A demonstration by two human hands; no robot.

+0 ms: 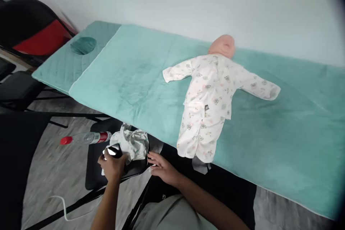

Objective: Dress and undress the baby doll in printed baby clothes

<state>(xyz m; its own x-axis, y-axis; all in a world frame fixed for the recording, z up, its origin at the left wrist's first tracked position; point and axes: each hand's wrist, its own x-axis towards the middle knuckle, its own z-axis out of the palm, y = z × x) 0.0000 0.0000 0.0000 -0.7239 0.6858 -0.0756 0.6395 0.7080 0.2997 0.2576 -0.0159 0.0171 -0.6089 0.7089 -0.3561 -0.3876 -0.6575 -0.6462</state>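
A baby doll (215, 97) in a white printed sleepsuit lies on its back on the teal bed cover (129, 75), its bare head (222, 45) towards the wall. Low in the view stands a black chair (95, 158) with a crumpled printed cloth (132, 143) on its seat. My left hand (112, 165) is closed round a dark shiny object (112, 151) beside that cloth; I cannot make out what it is. My right hand (161, 167) lies flat with fingers stretched out at the seat's right edge, just under the cloth.
A clear plastic bottle (86, 138) with a red cap lies on the chair's far side. A white cable (63, 205) trails on the grey floor. A black and red chair (32, 28) stands at the far left by the wall. A round dark hollow (83, 45) marks the bed's left end.
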